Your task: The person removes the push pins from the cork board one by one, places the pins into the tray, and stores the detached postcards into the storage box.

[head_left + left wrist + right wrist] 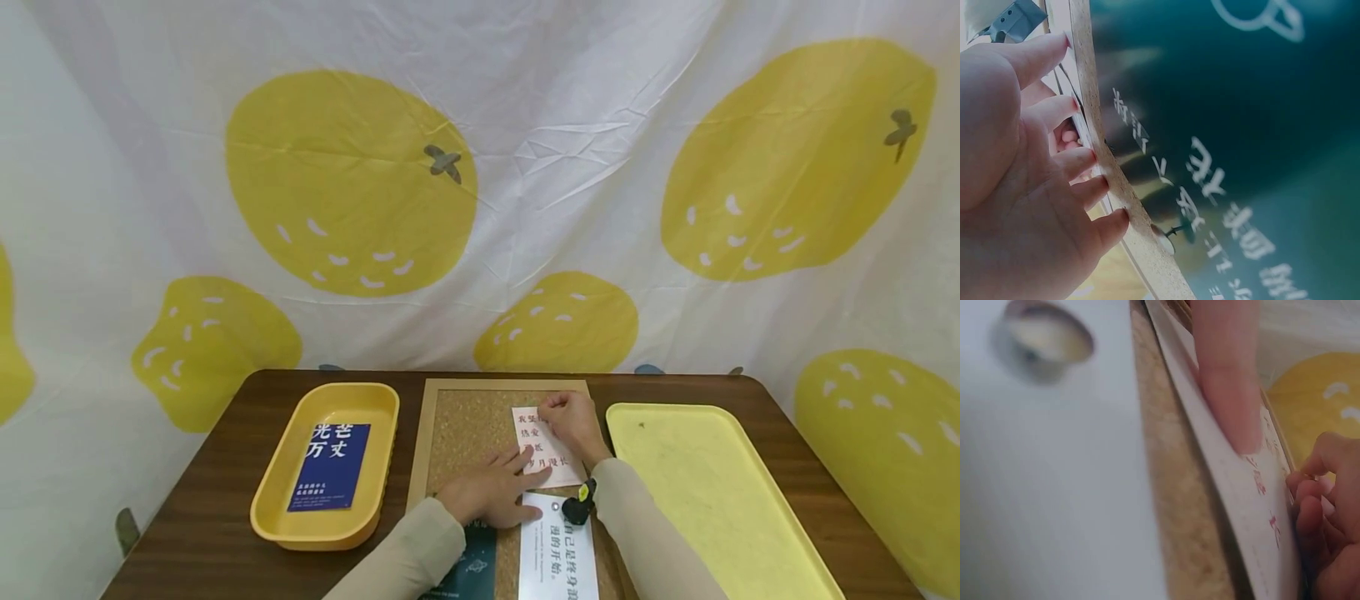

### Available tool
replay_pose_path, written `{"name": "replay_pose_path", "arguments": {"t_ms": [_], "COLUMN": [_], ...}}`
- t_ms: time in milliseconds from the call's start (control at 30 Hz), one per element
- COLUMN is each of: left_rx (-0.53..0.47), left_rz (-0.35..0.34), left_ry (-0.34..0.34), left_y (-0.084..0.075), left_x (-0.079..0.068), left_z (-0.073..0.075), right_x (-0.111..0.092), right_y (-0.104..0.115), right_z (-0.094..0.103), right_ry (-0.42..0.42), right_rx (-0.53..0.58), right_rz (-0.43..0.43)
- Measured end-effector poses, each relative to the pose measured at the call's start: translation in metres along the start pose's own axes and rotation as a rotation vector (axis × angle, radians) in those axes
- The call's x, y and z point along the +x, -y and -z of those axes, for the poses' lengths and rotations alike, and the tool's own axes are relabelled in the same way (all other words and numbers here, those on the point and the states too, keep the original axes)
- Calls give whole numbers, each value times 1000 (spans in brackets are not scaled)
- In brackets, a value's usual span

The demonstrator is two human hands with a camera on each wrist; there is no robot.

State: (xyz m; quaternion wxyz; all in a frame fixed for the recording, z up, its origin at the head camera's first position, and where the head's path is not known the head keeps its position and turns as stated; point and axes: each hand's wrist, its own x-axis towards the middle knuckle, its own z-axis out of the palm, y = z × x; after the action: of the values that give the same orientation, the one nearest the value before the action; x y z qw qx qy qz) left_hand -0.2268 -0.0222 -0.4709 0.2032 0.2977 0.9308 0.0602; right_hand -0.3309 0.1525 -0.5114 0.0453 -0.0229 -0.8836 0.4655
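Observation:
A pale pink card with red characters lies slightly tilted on a wood-framed corkboard. My left hand rests on it with spread, straight fingers touching its lower left part. At the card's top edge, my right hand pinches a small thing between thumb and forefinger. It looks like a thumbtack, mostly hidden by the fingers in the right wrist view. Below lie a white card with a silver thumbtack near its top, and a dark green card with a thumbtack at its edge.
Left of the board stands a yellow-orange basin holding a dark blue card with white characters. To the right lies a pale yellow tray. All rest on a dark wooden table, before a lemon-patterned curtain.

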Motion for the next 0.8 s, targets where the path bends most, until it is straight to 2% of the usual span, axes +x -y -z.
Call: {"name": "replay_pose_path", "arguments": {"t_ms": [800], "left_rx": [0], "left_rz": [-9], "left_ry": [-5], "left_y": [1], "left_x": [1], "left_z": [-1], "right_x": [-5], "right_y": [1], "right_z": [6], "right_ry": [32], "right_rx": [152], "right_rz": [1]}}
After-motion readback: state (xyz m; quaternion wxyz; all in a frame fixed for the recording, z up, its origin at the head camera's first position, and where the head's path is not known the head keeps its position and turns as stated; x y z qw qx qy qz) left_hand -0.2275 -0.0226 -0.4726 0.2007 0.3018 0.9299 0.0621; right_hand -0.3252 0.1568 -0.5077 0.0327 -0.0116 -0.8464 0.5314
